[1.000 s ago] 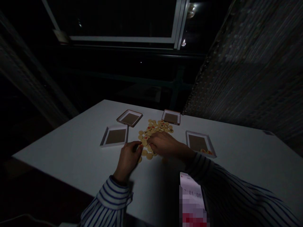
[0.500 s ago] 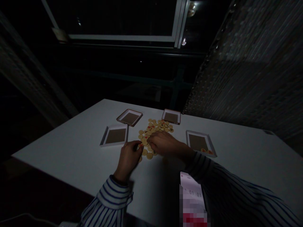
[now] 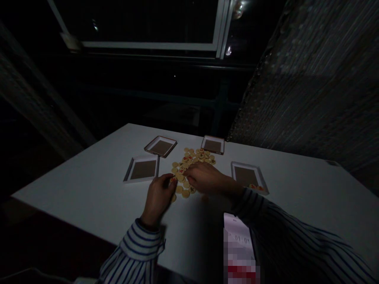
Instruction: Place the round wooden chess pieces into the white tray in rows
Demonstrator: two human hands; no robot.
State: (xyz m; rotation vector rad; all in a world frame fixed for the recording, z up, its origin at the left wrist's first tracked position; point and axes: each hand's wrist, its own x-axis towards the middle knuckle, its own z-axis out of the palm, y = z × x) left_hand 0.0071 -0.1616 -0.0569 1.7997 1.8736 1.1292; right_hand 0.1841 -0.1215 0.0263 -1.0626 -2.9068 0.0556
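Observation:
Round wooden Chinese chess pieces [image 3: 180, 177] lie in a loose heap mid-table, some with red or black characters, others blank side up. At the heap's left edge, my left hand [image 3: 158, 197] pinches a red-marked Chinese chess piece [image 3: 173, 180] between thumb and forefinger. My right hand [image 3: 207, 178] reaches over the heap from the right, its fingers curled down among the pieces. Its fingertips are partly hidden, so I cannot make out what they grip. A black-marked piece [image 3: 192, 189] lies just below my right hand.
Shallow trays surround the heap: near left [image 3: 126, 177], far left [image 3: 148, 149], far right [image 3: 222, 148] and near right [image 3: 264, 179]. The near right tray holds red-marked pieces [image 3: 256, 187]. A lit phone [image 3: 237, 225] lies at the near edge, beside my right forearm.
The view has shifted slightly. Both hands stay almost in place at the heap, and my left hand keeps its red-marked piece. The black-marked piece below my right hand shows more fully.

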